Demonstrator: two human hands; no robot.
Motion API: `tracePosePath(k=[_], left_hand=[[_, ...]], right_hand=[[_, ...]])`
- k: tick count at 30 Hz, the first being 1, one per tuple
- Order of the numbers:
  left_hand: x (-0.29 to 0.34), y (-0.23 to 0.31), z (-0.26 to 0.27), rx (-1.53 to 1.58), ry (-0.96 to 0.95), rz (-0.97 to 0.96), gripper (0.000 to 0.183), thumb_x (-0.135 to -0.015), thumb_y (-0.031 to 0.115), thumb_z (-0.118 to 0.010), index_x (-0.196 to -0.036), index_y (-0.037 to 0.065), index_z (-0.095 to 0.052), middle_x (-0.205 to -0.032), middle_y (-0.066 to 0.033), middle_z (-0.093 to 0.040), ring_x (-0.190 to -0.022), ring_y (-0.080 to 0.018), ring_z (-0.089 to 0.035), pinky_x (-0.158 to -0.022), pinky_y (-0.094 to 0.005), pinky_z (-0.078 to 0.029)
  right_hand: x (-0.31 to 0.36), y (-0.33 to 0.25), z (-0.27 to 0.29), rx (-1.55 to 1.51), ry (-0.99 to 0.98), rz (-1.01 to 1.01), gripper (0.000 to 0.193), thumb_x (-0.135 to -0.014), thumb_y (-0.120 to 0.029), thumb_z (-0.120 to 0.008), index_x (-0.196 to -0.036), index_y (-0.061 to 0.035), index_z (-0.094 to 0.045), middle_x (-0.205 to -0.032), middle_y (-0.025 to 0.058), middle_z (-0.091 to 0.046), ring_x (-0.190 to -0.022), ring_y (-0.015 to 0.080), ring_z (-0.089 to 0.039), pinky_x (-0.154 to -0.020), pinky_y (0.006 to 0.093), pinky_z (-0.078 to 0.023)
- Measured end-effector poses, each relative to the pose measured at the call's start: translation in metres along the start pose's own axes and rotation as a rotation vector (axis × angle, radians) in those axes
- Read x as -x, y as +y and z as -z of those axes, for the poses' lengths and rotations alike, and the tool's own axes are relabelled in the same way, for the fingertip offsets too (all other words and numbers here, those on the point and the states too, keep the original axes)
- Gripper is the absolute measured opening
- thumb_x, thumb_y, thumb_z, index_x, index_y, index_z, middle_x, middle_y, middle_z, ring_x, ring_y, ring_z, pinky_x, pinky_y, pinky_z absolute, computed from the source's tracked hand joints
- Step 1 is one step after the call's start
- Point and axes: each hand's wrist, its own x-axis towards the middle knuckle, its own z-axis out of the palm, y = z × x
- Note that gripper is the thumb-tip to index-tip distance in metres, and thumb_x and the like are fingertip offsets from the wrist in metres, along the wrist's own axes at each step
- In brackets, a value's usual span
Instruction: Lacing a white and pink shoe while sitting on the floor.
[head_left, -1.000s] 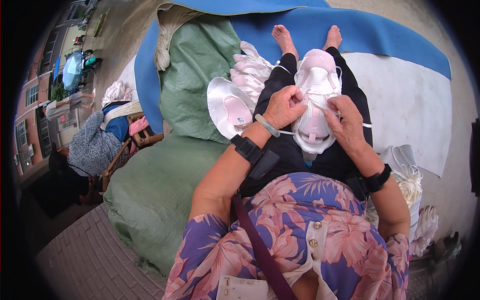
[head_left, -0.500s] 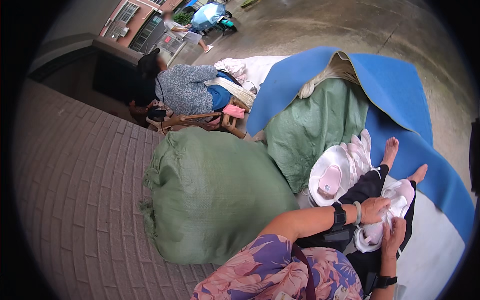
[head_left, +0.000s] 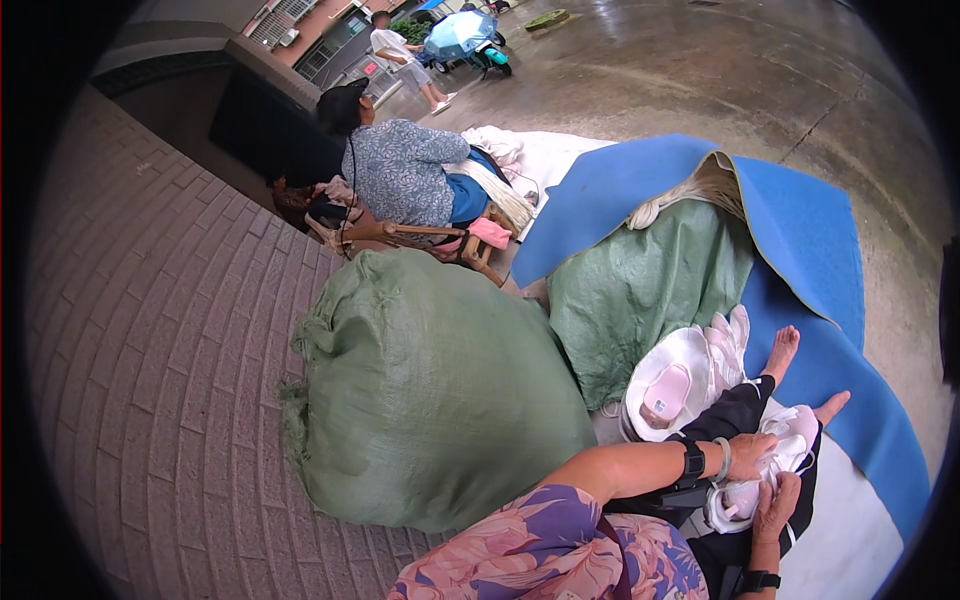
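from my end, the left hand bends its fingers at the shoe, the right hand curls against its near right side; what either pinches, i cannot tell. the shoe, on the black trousers, looks part-strung to me, a loose white loop left over. more shoes pile left of it. knuckles hide its middle.

Soft daylight, black fisheye-curved edges

Purple-and-pink floral top, black trousers, 2 black wristbands, 1 pale bangle.
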Motion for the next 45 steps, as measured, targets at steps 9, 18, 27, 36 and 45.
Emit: tracePosePath(k=[9,18,27,36,45], left_hand=[[0.005,0.0,0.009,0.092,-0.047,0.084,0.057,-0.056,0.015,-0.071,-0.104,0.003,-0.042,-0.08,-0.0159,-0.054,-0.075,-0.0315,-0.057,-0.065,-0.0372,-0.045],[0.006,0.014,0.035,0.038,0.02,0.214,0.051,-0.058,0.023,-0.075,-0.099,0.004,-0.05,-0.078,-0.0126,-0.061,-0.069,-0.0228,-0.061,-0.061,-0.0338,-0.05],[0.002,0.003,0.024,0.219,-0.139,0.139,0.058,-0.059,0.02,-0.077,-0.104,0.003,-0.045,-0.064,-0.0031,-0.047,-0.057,-0.0142,-0.047,-0.056,-0.0279,-0.043],[0.0,0.004,0.025,0.211,-0.115,0.17,0.058,-0.057,0.017,-0.079,-0.102,0.004,-0.045,-0.063,-0.0025,-0.048,-0.056,-0.0138,-0.047,-0.055,-0.0275,-0.043],[-0.004,-0.008,0.018,0.267,-0.095,0.144,0.057,-0.056,0.018,-0.079,-0.101,0.005,-0.046,-0.061,-0.0019,-0.046,-0.055,-0.0131,-0.046,-0.055,-0.0265,-0.043]], right_hand=[[0.01,-0.011,-0.002,0.05,0.054,0.014,0.026,-0.076,-0.007,-0.058,-0.098,-0.0001,-0.046,-0.094,0.0173,-0.047,-0.087,0.0334,-0.049,-0.079,0.0385,-0.04],[-0.003,-0.025,0.006,0.082,0.142,-0.037,0.014,-0.075,-0.007,-0.059,-0.086,-0.0002,-0.052,-0.077,0.0136,-0.05,-0.071,0.0299,-0.05,-0.066,0.038,-0.041],[-0.005,-0.018,0.022,0.174,0.188,-0.063,0.014,-0.076,-0.004,-0.058,-0.09,-0.006,-0.056,-0.079,0.0096,-0.056,-0.069,0.0253,-0.058,-0.059,0.0317,-0.047],[-0.045,-0.031,0.017,0.61,-0.213,0.232,0.012,-0.072,-0.015,-0.055,-0.082,-0.0074,-0.055,-0.074,0.0058,-0.053,-0.068,0.0213,-0.058,-0.055,0.0327,-0.043],[-0.075,-0.058,0.007,0.887,-0.714,0.374,0.004,-0.07,-0.011,-0.056,-0.069,-0.0089,-0.059,-0.062,0.0042,-0.057,-0.062,0.0188,-0.06,-0.045,0.0329,-0.04]])
